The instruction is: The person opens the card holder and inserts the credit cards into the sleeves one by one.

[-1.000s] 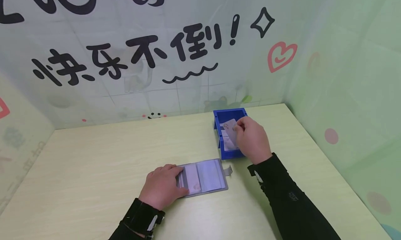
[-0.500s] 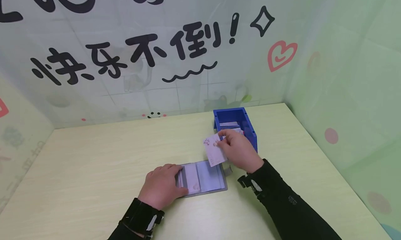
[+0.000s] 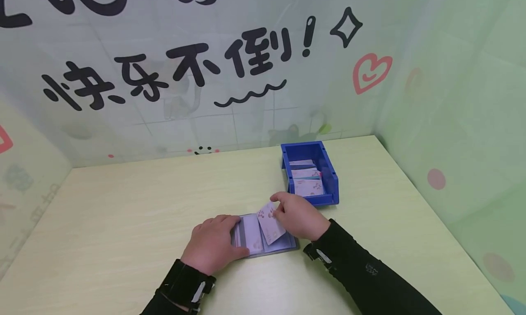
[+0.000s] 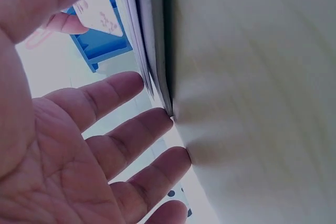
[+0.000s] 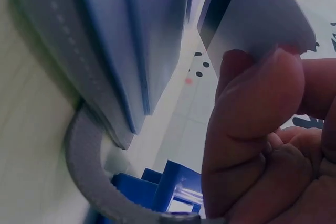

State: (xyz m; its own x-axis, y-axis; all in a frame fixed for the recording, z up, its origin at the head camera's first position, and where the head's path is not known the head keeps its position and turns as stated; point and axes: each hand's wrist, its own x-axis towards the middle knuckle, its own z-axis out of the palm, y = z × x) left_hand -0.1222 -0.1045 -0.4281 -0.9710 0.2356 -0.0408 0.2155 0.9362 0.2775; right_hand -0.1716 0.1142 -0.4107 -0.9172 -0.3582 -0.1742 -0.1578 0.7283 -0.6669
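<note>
An opened card holder (image 3: 283, 247) with clear page sleeves and a grey cover lies on the table. My left hand (image 3: 214, 244) rests on its left side, the thumb at the near edge and the index finger at the far one. In the left wrist view the fingers (image 4: 131, 132) are mostly straight, with tips at the cover's edge and the tabletop. My right hand (image 3: 299, 214) pinches a white card (image 3: 271, 226) with a small pink print between thumb and index finger. The card is tilted over the right page, its lower end close to the sleeve.
A blue bin (image 3: 331, 182) with several similar cards (image 3: 308, 187) stands behind and right of the card holder. The holder's grey strap (image 5: 86, 156) sticks out at its right side. A printed cloth backdrop (image 3: 164, 128) rises behind the table (image 3: 123, 223).
My right hand has lifted the card out of the blue bin and carried it left and toward me, over the card holder's right page. The left hand has stayed in place.
</note>
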